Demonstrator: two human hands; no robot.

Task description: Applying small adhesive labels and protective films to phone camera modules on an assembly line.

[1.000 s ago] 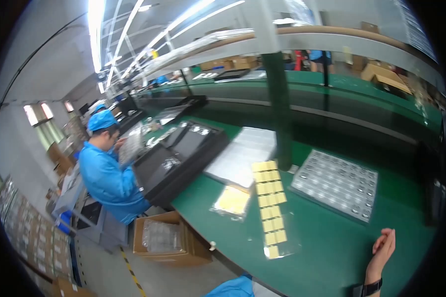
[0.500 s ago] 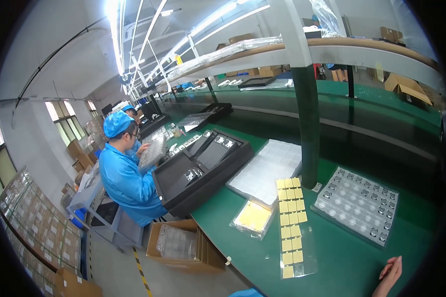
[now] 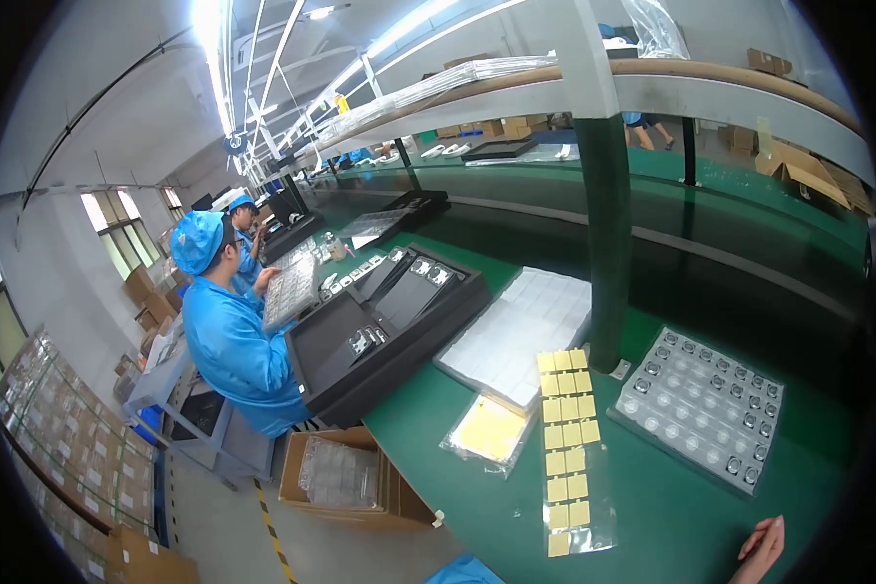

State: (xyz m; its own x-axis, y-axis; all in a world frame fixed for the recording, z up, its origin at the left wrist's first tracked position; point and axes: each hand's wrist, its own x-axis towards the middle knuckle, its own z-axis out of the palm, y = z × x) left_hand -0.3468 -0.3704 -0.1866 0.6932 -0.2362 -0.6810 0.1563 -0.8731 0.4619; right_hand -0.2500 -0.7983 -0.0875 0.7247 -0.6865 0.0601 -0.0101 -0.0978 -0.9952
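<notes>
Head view is showing us the long green workbench (image 3: 711, 526) running away up-left, and we are looking across it from its near end. Beside it a co-worker in a blue smock and cap (image 3: 226, 341) is holding a clear tray at a big black tray (image 3: 389, 331). Nearer us a white stack of sheets (image 3: 521, 336) is lying by the green post (image 3: 608, 243). Closest to our hand is the grey tray of small round parts (image 3: 703, 407) — its long axis is running from upper left to lower right, and it is sitting just up and left of our right hand (image 3: 761, 550). A clear strip of yellow squares (image 3: 566, 450) is lying well to the left, beside a bag with a yellow pad (image 3: 487, 433). Our right hand is peeking in at the lower edge, fingers loosely together, pinching nothing — the left hand is out of sight, so the right is nearer.
</notes>
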